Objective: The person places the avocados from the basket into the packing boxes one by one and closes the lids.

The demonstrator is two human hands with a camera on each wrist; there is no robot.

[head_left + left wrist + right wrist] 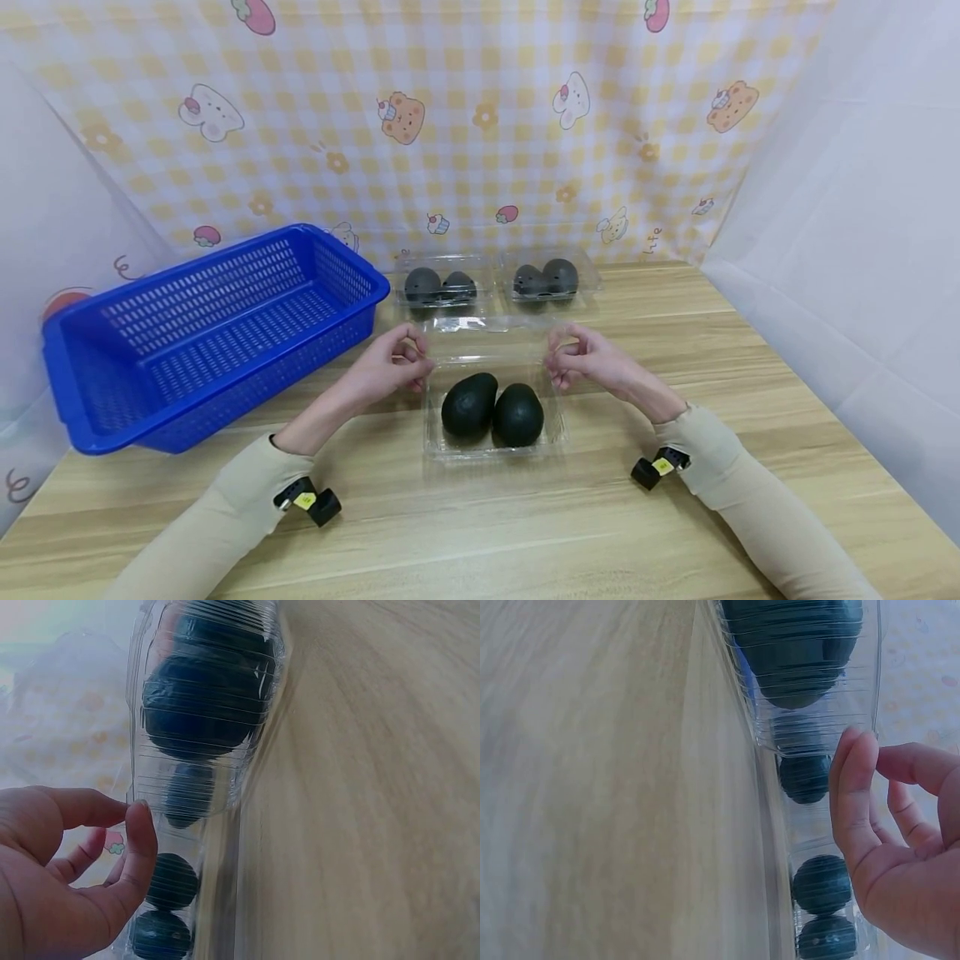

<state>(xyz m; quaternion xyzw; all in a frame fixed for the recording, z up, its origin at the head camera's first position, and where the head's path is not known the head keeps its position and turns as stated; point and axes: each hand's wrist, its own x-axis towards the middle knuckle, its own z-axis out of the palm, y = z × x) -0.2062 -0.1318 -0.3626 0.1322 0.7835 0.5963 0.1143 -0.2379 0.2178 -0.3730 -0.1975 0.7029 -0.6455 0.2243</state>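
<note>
A clear plastic clamshell box (495,452) stands on the table between the hands with two dark green avocados in it, the left one (469,406) leaning toward the right one (518,415). Its transparent lid (487,337) extends at the back, and its exact angle is hard to tell. My left hand (393,362) pinches the box's left edge near the back between thumb and index finger. On the opposite side, my right hand (588,360) pinches the right edge the same way. Both wrist views show thumb and fingertip meeting at the plastic rim.
Behind stand two more clear boxes, a left one (442,302) and a right one (551,293), each with two dark avocados inside. A blue perforated basket (262,362) sits at the left. A patterned curtain (487,158) hangs behind the wooden table (487,533).
</note>
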